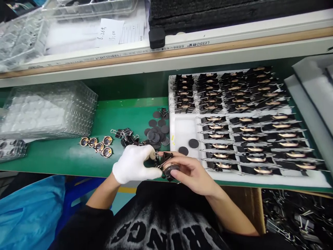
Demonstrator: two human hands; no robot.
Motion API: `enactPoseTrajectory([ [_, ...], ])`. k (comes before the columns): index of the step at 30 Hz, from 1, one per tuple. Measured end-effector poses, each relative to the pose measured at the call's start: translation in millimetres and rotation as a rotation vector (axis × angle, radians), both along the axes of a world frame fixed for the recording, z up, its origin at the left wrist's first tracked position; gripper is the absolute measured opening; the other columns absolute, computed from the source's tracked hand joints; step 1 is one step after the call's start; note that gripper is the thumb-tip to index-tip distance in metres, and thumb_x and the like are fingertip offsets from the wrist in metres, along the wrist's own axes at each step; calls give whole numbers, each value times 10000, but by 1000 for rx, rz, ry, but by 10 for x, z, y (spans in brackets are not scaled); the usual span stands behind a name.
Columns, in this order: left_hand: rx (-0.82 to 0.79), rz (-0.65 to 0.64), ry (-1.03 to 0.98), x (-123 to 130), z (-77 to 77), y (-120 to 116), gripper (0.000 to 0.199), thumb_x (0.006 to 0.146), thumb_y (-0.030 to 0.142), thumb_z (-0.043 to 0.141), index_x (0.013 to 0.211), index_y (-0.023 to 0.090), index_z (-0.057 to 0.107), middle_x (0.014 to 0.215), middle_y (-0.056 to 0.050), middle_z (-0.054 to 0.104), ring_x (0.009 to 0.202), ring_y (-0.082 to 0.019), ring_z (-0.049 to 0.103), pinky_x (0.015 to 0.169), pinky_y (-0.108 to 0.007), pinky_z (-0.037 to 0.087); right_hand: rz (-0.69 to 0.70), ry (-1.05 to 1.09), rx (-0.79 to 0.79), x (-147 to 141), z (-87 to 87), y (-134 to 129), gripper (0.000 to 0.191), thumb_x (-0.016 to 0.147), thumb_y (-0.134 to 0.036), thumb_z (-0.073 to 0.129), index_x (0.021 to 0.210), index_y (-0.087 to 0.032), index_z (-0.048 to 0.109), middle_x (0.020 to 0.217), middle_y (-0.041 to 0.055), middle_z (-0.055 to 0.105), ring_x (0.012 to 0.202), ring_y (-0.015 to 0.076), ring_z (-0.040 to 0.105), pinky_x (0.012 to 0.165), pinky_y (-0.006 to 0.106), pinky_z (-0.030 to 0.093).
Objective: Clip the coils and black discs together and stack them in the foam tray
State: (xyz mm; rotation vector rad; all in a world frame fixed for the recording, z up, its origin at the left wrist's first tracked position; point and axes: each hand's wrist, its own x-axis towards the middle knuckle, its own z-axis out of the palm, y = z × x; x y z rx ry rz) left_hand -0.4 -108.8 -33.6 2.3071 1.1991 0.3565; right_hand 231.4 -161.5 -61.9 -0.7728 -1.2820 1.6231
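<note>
My left hand (135, 164), in a white glove, is closed on a black binder clip (157, 166) at the table's front edge. Bare, my right hand (194, 173) pinches a round watch-like piece (171, 169) with a dark disc on its face; another black clip (166, 157) sits against it. The fingers hide part of both. Just beyond my hands lie a heap of black binder clips (126, 136) and several loose dark discs (155, 136). Several round gold-rimmed pieces (99, 147) rest on the green table to the left.
A white foam tray (182, 121) on the right holds rows of clipped pieces (249, 139) and two loose discs (193, 143). Stacked clear plastic trays (49, 114) stand at the left. A shelf edge (166, 57) crosses behind. A box of clips (299, 218) is at the lower right.
</note>
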Motion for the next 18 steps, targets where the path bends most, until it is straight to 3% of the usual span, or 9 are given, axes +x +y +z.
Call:
enactPoseTrajectory([
  [5, 17, -115, -6, 90, -5, -35, 334, 704, 475, 708, 634, 207, 521, 513, 63, 498, 473, -101, 466, 527, -270, 291, 93, -59, -39, 80, -15, -52, 178, 979, -304, 654, 1093, -250, 779, 1069, 79, 741, 1070, 228, 697, 919, 354, 558],
  [10, -37, -133, 54, 118, 27, 4, 311, 798, 375, 643, 599, 195, 486, 493, 66, 435, 465, -81, 381, 514, -250, 266, 8, -242, 23, 262, 43, -63, 186, 988, -330, 634, 1056, -228, 774, 1256, 111, 675, 1223, 244, 636, 999, 346, 533],
  [14, -170, -219, 57, 58, 111, 90, 331, 850, 367, 639, 608, 189, 500, 508, 75, 387, 488, -72, 357, 510, -233, 269, -4, -431, 57, 431, 95, -19, 218, 966, -327, 659, 1135, -266, 783, 1099, 74, 758, 1031, 231, 715, 906, 341, 577],
  [18, -248, -368, 78, 51, 182, 122, 344, 892, 391, 632, 632, 189, 533, 525, 72, 397, 482, -69, 335, 491, -238, 251, 47, -485, 44, 480, 85, 21, 289, 926, -329, 711, 1205, -291, 779, 1112, 40, 803, 1009, 245, 757, 867, 338, 603],
])
